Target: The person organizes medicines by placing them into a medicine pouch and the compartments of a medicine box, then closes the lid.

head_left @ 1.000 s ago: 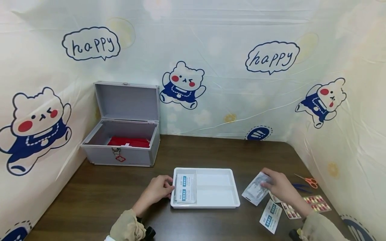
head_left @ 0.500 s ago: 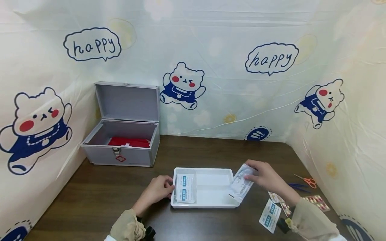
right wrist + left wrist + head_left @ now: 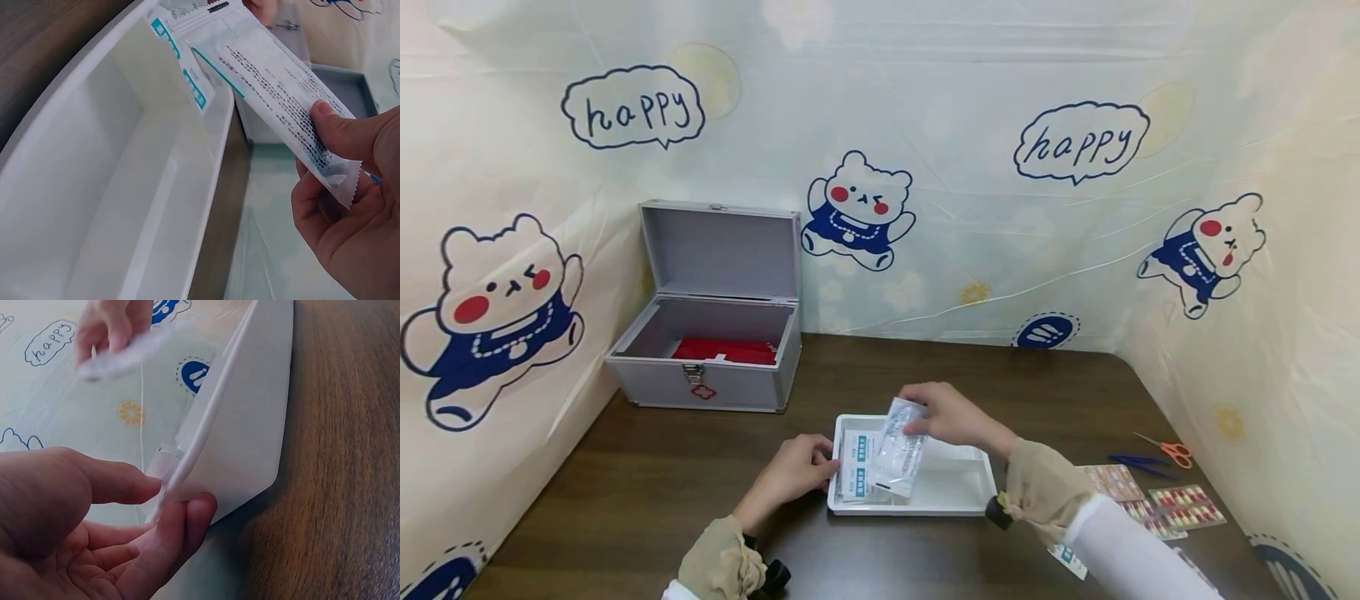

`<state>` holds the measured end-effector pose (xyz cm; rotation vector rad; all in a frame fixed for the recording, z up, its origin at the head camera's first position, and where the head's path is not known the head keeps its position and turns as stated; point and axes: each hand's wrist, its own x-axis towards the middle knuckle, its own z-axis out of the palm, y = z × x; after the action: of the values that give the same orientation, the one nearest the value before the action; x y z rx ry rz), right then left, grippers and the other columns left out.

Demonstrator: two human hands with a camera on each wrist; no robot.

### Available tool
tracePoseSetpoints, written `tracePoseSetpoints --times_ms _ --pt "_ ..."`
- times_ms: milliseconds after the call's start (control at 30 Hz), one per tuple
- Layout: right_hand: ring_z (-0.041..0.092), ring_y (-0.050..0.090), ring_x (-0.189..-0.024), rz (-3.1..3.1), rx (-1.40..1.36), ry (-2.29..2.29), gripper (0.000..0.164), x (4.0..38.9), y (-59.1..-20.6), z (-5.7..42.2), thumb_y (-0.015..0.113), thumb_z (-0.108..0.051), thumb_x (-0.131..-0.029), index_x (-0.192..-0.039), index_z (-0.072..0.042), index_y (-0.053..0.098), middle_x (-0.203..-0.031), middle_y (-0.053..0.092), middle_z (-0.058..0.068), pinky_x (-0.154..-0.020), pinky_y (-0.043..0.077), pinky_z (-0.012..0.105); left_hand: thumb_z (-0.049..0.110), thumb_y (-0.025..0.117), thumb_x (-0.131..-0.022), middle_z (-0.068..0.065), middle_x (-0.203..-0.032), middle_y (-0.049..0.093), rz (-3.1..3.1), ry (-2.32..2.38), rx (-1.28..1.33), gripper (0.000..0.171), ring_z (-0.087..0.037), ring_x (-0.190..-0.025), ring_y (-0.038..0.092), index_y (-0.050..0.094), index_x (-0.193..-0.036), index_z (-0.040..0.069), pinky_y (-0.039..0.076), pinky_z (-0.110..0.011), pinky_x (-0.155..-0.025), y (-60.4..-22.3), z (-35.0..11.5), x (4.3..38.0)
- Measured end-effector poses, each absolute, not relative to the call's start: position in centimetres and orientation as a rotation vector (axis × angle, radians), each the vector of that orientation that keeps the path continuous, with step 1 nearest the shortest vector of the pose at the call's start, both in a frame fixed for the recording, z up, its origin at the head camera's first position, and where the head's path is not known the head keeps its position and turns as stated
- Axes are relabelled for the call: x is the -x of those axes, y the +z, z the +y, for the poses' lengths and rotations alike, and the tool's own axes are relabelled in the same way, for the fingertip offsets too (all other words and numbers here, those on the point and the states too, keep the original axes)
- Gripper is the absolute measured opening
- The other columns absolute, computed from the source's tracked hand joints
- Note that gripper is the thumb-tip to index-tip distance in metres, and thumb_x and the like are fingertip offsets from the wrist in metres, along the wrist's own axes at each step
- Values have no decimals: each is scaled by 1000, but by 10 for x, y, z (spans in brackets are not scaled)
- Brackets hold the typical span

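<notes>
My right hand [image 3: 951, 414] holds a white sealed sachet [image 3: 898, 457] by its upper end, tilted over the left part of a shallow white tray [image 3: 955, 487]. Small print covers the sachet's face [image 3: 269, 87] in the right wrist view, where thumb and fingers pinch one end. Beneath it, flat packets with blue-green labels [image 3: 855, 467] lie in the tray's left end, partly covered by the sachet. At the tray's left rim, my left hand [image 3: 793, 471] grips the edge. Its thumb lies on the rim and its fingers on the outer wall [image 3: 244, 425].
An open silver case [image 3: 700, 387] with a red cross holds something red [image 3: 726, 350] at the back left. Capsule blister packs [image 3: 1187, 506], blue tweezers [image 3: 1138, 462] and orange-handled scissors [image 3: 1176, 452] lie at the right. Another labelled packet [image 3: 1071, 560] shows partly under the right sleeve.
My right hand has carried the sachet leftward from the table's right side to above the tray's left part. The left hand has stayed on the tray rim.
</notes>
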<state>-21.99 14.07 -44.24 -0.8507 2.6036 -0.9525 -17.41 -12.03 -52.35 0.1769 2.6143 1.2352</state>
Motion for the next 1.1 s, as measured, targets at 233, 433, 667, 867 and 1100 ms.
tracePoseSetpoints --times_ms 233,433,667,867,1100 --pt "11 61 -80 2531 952 -881 20 233 -457 109 75 -3 -86 -104 -8 68 -95 71 3 -73 53 24 14 73 -88 -3 -72 67 2590 1254 -259 29 -15 -59 63 65 -110 -3 49 -27 -55 -524 -116 176" --pt "11 58 -80 2510 964 -823 21 239 -459 96 76 -4 -86 -105 -9 69 -94 69 2 -74 51 24 9 74 -85 -3 -70 67 2629 1229 -278 26 -13 -59 59 64 -107 -2 48 -26 -54 -524 -114 177" --pt "14 61 -87 2608 959 -667 28 241 -471 76 76 -6 -86 -113 -6 68 -103 71 8 -79 53 27 7 76 -83 -3 -70 65 2650 1212 -228 28 -13 -59 58 63 -107 -1 47 -26 -54 -523 -116 174" --pt "14 63 -87 2713 899 -544 35 240 -492 68 77 -9 -85 -117 -7 64 -105 72 8 -77 53 26 15 75 -87 -2 -71 63 2641 1194 -222 28 -13 -59 55 64 -109 1 45 -27 -53 -525 -116 173" --pt "15 64 -94 2750 850 -512 41 237 -496 68 76 -11 -87 -125 -10 61 -114 71 9 -82 54 29 18 74 -89 -2 -70 61 2635 1196 -183 30 -14 -59 54 64 -111 0 45 -27 -53 -523 -116 174"
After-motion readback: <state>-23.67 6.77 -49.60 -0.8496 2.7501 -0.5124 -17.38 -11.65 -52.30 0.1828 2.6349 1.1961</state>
